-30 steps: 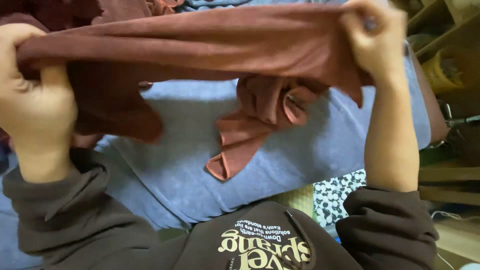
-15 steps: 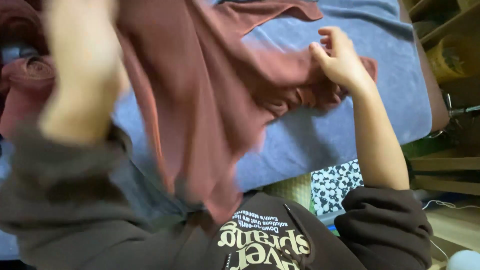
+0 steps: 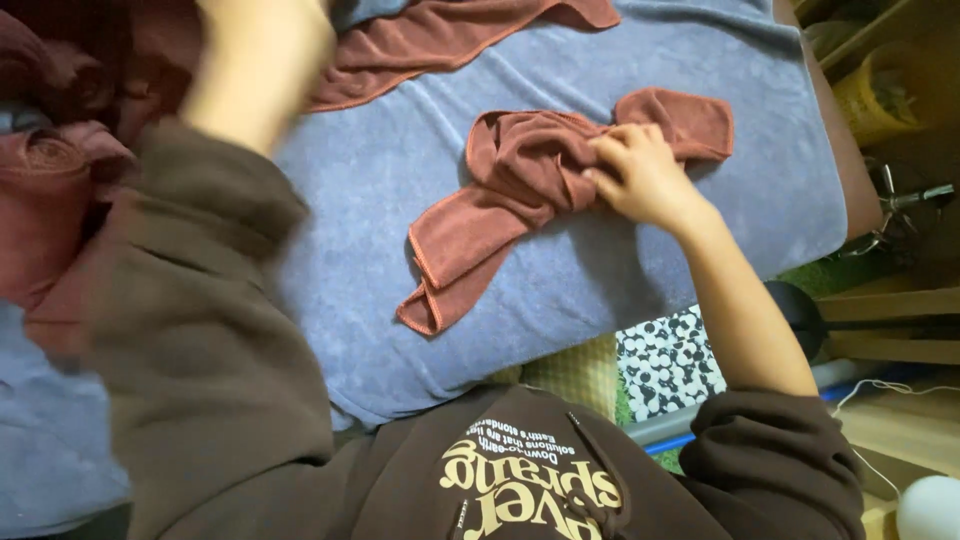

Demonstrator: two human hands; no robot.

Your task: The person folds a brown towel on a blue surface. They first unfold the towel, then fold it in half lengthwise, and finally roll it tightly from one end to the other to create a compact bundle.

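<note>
A crumpled maroon towel (image 3: pixel 520 190) lies in the middle of a blue-grey cover (image 3: pixel 380 170). My right hand (image 3: pixel 640 175) rests on its upper part, fingers pinching the bunched cloth. My left hand (image 3: pixel 262 62) is raised at the top left and blurred; its fingers cannot be made out. A second maroon towel (image 3: pixel 450 35) lies spread along the far edge, its left end next to that hand. My dark brown sleeves fill the near part of the view.
A heap of maroon towels (image 3: pixel 50 190) sits at the far left. Wooden shelves (image 3: pixel 890 310) and a yellow container (image 3: pixel 880 90) stand on the right. A black-and-white patterned cloth (image 3: pixel 665 365) shows below the cover's edge.
The towel stretched between both hands a second ago now lies along the far edge. My right hand dropped onto the crumpled towel and gripped it. My left arm swung up left.
</note>
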